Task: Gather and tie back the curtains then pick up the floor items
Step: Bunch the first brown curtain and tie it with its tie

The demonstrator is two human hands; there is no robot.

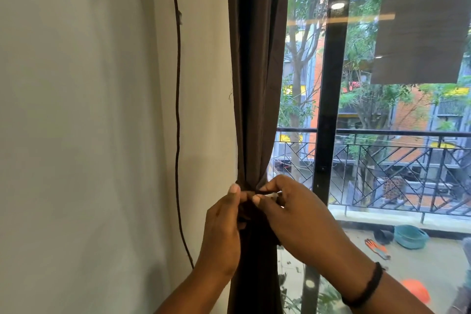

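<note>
Head view. Dark brown curtain (254,84) gathered into a narrow bunch, hanging between the pale wall (89,109) on the left and the black window frame (331,84) on the right. Cinched at hand height, fabric pinched in tight, folds spreading above and below.

Left hand (221,232) against the left side of the bunch, fingers (235,192) curled, thumb and forefinger pinching at the cinched spot; whether on the tie or on the fabric itself, cannot tell. Right hand (295,214) at the front of the bunch, fingers narrowed to a pinch around a small pale piece (271,195), apparently part of the tie, just beside the left fingertips. Both hands touching the curtain, fingertips nearly meeting. Black band (367,285) around the right wrist.

Thin dark cord (177,109) running down the wall, left of the curtain, apart from it.

Through the glass: black balcony railing (382,160), trees and orange-and-grey buildings beyond. On the balcony floor, a teal basin (410,236), orange gloves (377,247) near it, and an orange round object (415,289) low at the right, well apart from the hands. Dark rectangular reflection in the glass, upper right.
</note>
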